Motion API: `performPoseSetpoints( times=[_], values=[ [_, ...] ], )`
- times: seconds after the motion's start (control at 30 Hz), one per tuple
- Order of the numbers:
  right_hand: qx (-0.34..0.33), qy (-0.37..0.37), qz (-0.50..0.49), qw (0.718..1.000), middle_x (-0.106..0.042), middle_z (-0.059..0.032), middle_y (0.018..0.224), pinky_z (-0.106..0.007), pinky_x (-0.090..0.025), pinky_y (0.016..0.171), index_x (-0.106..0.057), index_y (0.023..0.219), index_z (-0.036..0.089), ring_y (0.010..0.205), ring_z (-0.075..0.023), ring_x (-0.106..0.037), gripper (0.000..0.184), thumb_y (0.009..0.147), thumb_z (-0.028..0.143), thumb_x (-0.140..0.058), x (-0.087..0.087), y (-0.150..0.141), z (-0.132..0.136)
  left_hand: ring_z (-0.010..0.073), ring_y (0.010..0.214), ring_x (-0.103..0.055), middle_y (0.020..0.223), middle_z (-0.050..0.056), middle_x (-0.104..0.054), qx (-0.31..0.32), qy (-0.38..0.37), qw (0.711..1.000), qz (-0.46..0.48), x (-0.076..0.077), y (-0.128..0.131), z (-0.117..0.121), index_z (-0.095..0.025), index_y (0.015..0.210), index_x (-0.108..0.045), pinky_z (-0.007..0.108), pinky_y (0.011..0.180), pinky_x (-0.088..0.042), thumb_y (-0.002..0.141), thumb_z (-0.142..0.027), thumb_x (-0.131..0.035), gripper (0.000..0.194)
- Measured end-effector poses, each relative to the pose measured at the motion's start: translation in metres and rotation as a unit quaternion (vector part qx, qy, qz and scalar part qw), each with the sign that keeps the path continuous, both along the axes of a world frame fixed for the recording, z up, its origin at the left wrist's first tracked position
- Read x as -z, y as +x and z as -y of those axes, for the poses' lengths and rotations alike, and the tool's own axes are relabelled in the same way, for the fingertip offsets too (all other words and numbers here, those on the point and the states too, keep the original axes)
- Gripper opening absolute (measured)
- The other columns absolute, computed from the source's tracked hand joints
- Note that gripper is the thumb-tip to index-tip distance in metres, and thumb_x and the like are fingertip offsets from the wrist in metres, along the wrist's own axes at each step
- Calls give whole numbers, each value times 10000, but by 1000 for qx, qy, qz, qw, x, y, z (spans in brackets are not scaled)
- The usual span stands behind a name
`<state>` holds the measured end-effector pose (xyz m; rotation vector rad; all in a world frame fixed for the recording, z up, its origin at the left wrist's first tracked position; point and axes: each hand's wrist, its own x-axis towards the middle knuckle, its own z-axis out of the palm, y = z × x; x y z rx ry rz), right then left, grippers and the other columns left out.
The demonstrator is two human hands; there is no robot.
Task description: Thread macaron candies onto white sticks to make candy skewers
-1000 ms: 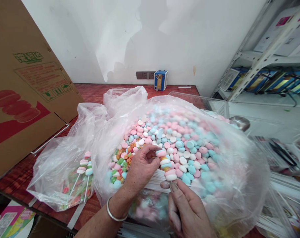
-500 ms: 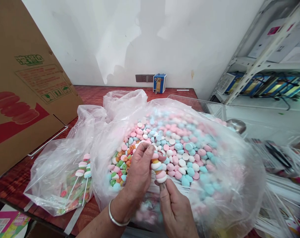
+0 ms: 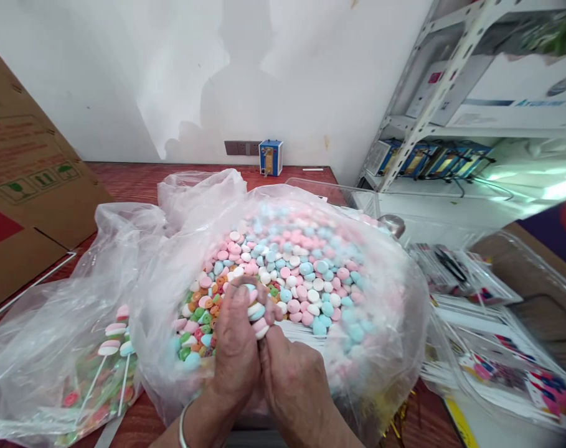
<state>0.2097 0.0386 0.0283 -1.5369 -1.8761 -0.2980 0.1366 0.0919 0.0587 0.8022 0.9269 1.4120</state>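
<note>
My left hand [image 3: 238, 336], with a silver bangle at the wrist, wraps round a marshmallow skewer [image 3: 257, 312] of pink, white and pale blue pieces. Closed just under the lowest piece is my right hand [image 3: 292, 367]; the stick itself is hidden by the fingers. Both hands touch, above a large clear plastic bag [image 3: 395, 311] lying open. Inside it are loose pastel marshmallows [image 3: 311, 292], orange and green gummy rings [image 3: 201, 317] to the left, and a bundle of white sticks [image 3: 306, 336] close to my right hand.
At left, a second plastic bag [image 3: 91, 267] holds finished-looking marshmallow skewers [image 3: 109, 348] beside a cardboard box [image 3: 35, 180]. A small blue device [image 3: 270, 157] stands by the wall. Clear bins [image 3: 492, 373] with packets, a metal scoop [image 3: 392, 225] and white shelving [image 3: 423, 124] are on the right.
My view has turned to the right. My hands have come together, the right one moving up against the left, and the fingers now cover more of the marshmallow skewer.
</note>
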Motion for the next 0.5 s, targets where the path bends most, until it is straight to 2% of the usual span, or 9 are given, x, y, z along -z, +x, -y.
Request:
performPoseSetpoints(
  times=[0.13, 0.2, 0.3, 0.37, 0.43, 0.5],
  values=[
    [-70, -23, 6, 997, -630, 1, 603, -328, -228, 467, -538, 986, 165, 433, -161, -544, 242, 950, 77, -316, 1, -1, 11, 66, 467, -428, 719, -44, -513, -46, 19, 998, 47, -12, -7, 1, -227, 1133, -553, 183, 442, -389, 949, -315, -507, 210],
    [-101, -10, 1, 995, -604, -7, 593, -338, -213, 469, -527, 891, 183, 438, -167, -524, 238, 890, 46, -333, 6, -4, 15, 62, 443, -406, 706, -47, -507, -48, 19, 998, 43, -14, -9, 8, -214, 1132, -557, 189, 424, -390, 937, -321, -524, 225],
    [-134, -10, -2, 991, -584, -20, 602, -345, -225, 476, -504, 799, 202, 476, -176, -521, 220, 845, 43, -360, 11, -17, 17, 66, 434, -396, 662, -53, -484, -55, 15, 998, 28, -14, -17, 20, -192, 1021, -566, 210, 433, -422, 917, -335, -539, 179],
    [-166, -11, 5, 986, -589, -29, 627, -353, -240, 479, -530, 827, 182, 504, -186, -519, 215, 842, 46, -365, 6, -29, 14, 82, 458, -436, 647, -51, -483, -81, 19, 997, -7, -16, -28, 27, -191, 981, -564, 233, 472, -467, 913, -312, -534, 141],
    [-227, -22, 10, 974, -615, -41, 696, -354, -266, 488, -554, 878, 165, 566, -193, -539, 194, 870, 74, -382, -4, -37, 9, 94, 488, -485, 648, -52, -491, -123, 38, 990, -63, -22, -46, 31, -201, 992, -572, 238, 504, -488, 881, -250, -565, 122],
    [-279, -53, -2, 959, -633, -38, 778, -341, -327, 529, -565, 915, 174, 659, -191, -568, 147, 927, 135, -424, -15, -37, 3, 99, 502, -508, 676, -51, -519, -182, 52, 975, -114, -31, -71, 29, -215, 1048, -588, 219, 474, -454, 815, -187, -624, 237]
  ],
)
